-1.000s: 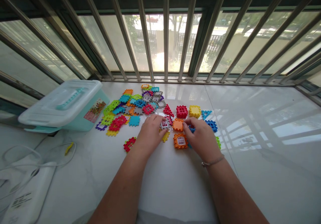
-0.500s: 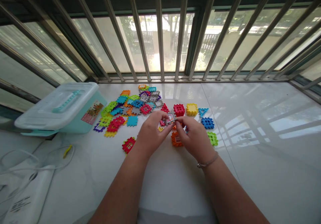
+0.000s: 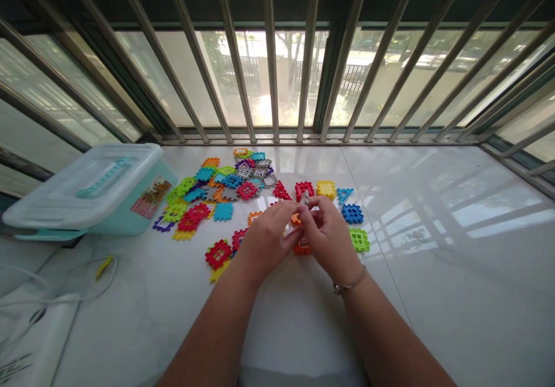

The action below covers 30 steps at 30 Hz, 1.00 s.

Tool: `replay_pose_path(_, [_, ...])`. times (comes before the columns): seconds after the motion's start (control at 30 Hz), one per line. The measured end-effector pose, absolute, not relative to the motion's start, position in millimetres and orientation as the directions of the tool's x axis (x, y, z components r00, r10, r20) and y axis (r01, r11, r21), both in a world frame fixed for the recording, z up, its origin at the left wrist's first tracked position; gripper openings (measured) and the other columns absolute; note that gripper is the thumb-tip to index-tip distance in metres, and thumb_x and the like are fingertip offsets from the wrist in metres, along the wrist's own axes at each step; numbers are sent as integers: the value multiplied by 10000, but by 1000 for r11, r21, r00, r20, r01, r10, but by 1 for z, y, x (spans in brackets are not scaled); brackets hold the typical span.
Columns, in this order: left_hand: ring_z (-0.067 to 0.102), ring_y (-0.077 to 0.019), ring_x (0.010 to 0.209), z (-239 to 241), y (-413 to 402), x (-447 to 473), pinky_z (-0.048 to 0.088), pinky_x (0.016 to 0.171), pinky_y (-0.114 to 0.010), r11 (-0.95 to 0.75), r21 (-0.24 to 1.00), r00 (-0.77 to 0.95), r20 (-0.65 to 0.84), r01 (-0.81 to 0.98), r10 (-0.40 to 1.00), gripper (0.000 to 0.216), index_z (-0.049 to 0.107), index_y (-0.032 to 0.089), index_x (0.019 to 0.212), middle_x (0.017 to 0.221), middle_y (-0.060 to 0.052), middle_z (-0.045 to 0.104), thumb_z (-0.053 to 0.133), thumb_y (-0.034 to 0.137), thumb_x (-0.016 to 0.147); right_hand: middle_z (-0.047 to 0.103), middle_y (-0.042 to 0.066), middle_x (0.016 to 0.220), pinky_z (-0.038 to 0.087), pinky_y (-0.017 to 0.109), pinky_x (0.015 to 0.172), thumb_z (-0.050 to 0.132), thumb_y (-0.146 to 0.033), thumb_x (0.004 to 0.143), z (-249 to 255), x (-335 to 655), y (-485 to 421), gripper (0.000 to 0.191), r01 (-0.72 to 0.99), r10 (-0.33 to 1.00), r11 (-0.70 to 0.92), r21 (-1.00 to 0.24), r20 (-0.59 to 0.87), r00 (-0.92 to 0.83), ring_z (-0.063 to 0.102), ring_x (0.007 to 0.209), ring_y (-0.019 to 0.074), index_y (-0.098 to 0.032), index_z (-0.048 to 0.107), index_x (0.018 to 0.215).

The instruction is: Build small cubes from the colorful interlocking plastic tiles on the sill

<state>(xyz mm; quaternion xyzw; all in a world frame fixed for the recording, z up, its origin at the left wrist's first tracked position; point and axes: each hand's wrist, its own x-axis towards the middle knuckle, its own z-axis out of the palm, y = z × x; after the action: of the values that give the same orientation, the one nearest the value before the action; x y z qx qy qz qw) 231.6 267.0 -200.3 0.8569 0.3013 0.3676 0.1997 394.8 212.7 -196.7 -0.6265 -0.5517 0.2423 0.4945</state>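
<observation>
A small grey interlocking building tile (image 3: 304, 198), seen nearly edge-on, is pinched between my two hands above the floor. The thumb and fingers of my right hand (image 3: 330, 234) are closed on it. My left hand (image 3: 269, 235) meets it from the other side with curled fingertips, which partly cover it. Close behind lie a red tile stack (image 3: 304, 189) and a yellow tile stack (image 3: 326, 189). An orange tile (image 3: 302, 247) is partly hidden under my hands. Right of my right hand are a blue triangle piece (image 3: 345, 195), blue window tiles (image 3: 352, 214) and a green window tile (image 3: 359, 239).
A mixed heap of colored tiles (image 3: 223, 211) spreads to the left. Red window tiles (image 3: 218, 254) lie beside my left forearm. A lidded teal storage box (image 3: 117, 219) stands at far left, near a white cable (image 3: 113, 268). Metal bars (image 3: 272, 86) line the window behind.
The grey tile has turned from face-on to nearly edge-on between my fingers. My view has shifted slightly, and several tiles left of my left hand now show more.
</observation>
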Motion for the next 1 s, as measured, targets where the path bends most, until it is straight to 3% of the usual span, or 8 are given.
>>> replay_pose_path(0.17, [673,-254,1389,-193,263,230,547,1198,-452,-726,611,626,442,315,643,444,646,295,1430,1469,-75,732,756,265,1000,771,12,885,592,313,691,644,-606,1016,-198,401,216,349,173,947,-8,-985,48,319,773,808,222,-267,613,1094])
replay_pose_path(0.27, [652,-252,1411,-192,264,227,532,1212,-450,-733,597,616,453,327,644,445,648,277,1437,1509,-86,708,760,303,1007,775,27,888,586,328,707,649,-639,999,-194,422,217,399,217,922,-13,-976,72,381,765,811,230,-257,633,1110])
replay_pose_path(0.33, [680,-250,1347,-192,268,223,547,1177,-446,-731,570,547,501,374,671,295,694,256,1326,1414,-92,751,714,289,1033,767,47,885,550,339,690,659,-610,991,-192,450,216,397,456,844,-93,-885,173,508,734,761,232,-237,679,1125])
replay_pose_path(0.43, [722,-240,1199,-190,274,216,565,1102,-431,-714,542,419,579,443,700,106,714,246,1125,1185,-74,797,626,251,1067,765,126,1042,502,386,766,629,-431,992,-196,501,213,270,789,693,-289,-542,450,563,696,816,248,-192,728,1068])
replay_pose_path(0.53, [728,-228,1073,-187,278,211,573,1018,-400,-680,537,336,603,498,723,117,685,242,1021,1060,-60,782,583,257,1077,765,155,1049,447,394,745,611,-330,979,-207,539,212,230,769,611,-515,-380,467,639,678,886,288,-177,754,1073])
replay_pose_path(0.63, [714,-235,1016,-189,281,209,563,967,-397,-651,525,332,578,549,746,140,666,233,987,1015,-68,762,566,270,1079,746,184,1094,430,393,723,599,-325,987,-218,555,214,278,701,600,-650,-294,368,710,669,909,301,-164,773,1133])
replay_pose_path(0.8, [708,-264,1038,-194,285,208,552,986,-415,-548,552,292,485,629,824,151,666,228,947,1024,-91,750,568,279,1050,713,177,1116,492,394,765,646,-348,957,-232,554,218,306,708,669,-661,-248,233,706,683,913,298,-180,805,1158])
replay_pose_path(1.0, [715,-284,1078,-198,293,194,558,983,-409,-210,615,52,264,760,963,133,720,217,1009,1139,-108,749,588,222,991,667,215,1269,543,477,950,584,-348,986,-237,551,222,404,713,697,-671,-204,156,700,684,1116,365,-171,791,1285])
